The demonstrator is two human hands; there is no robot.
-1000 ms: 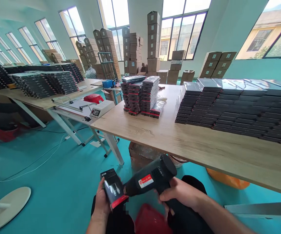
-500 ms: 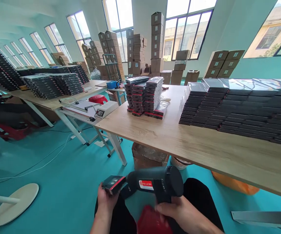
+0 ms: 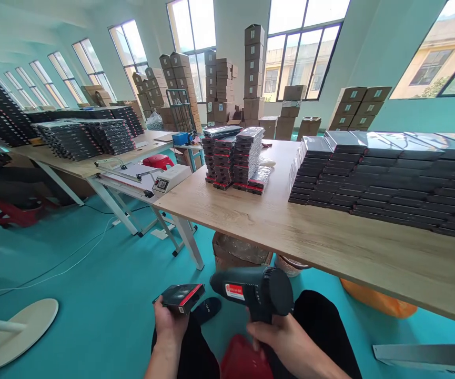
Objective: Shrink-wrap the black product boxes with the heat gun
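My left hand (image 3: pixel 169 322) is closed round the near end of a flat black box (image 3: pixel 182 296) with a red stripe on its edge. The box is held level above my lap, at the lower centre. My right hand (image 3: pixel 276 332) grips the handle of a dark heat gun (image 3: pixel 251 287) with a red and white label. Its nozzle points left toward the box, with a small gap between them. On the wooden table (image 3: pixel 235 213) ahead stand stacks of film-wrapped boxes (image 3: pixel 246 158). A long pile of black boxes (image 3: pixel 388 179) lies at the right.
Under the table are an open carton (image 3: pixel 239 252), a basket (image 3: pixel 290 265) and an orange bag (image 3: pixel 377 298). A sealing machine (image 3: pixel 172 179) adjoins the table's left end. A white round base (image 3: pixel 22 337) stands on the floor. Part of a person shows at the far left.
The heat gun's nozzle has drawn slightly away from the box, opening a gap. The box has shifted a little to the left in my left hand, and the view has tilted slightly.
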